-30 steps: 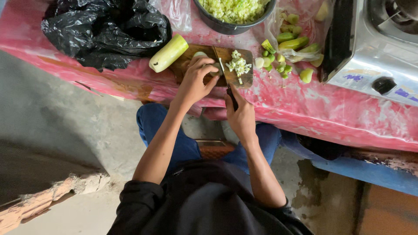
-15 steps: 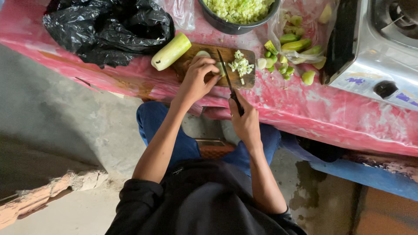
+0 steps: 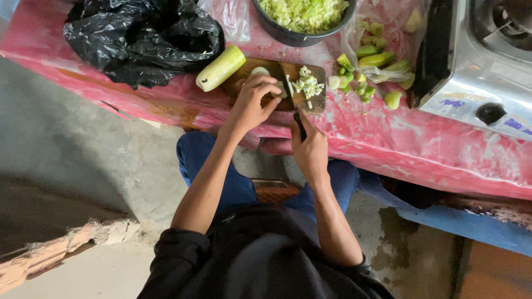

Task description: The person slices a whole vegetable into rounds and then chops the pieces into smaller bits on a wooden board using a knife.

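A seated person chops pale green vegetable on a small wooden cutting board (image 3: 318, 102) at the near edge of a desk (image 3: 388, 138) covered in pink plastic. The left hand (image 3: 252, 105) rests on the board, its fingers (image 3: 270, 88) curled down over a pale vegetable piece (image 3: 259, 71) and pressing it in place. The right hand (image 3: 310, 147) is closed around the dark handle of a knife (image 3: 300, 123), whose blade reaches onto the board just beside a small heap of chopped bits (image 3: 306, 84). A peeled, light green gourd (image 3: 220, 68) lies tilted at the board's left end, touching it. Beyond the board stands a dark bowl (image 3: 288, 36) filled with finely chopped greens. To the right, green offcuts (image 3: 377, 58) lie on and around a clear plastic bag. A crumpled black plastic bag (image 3: 138, 39) sits at the far left, and a metal gas stove (image 3: 471, 72) occupies the right end.
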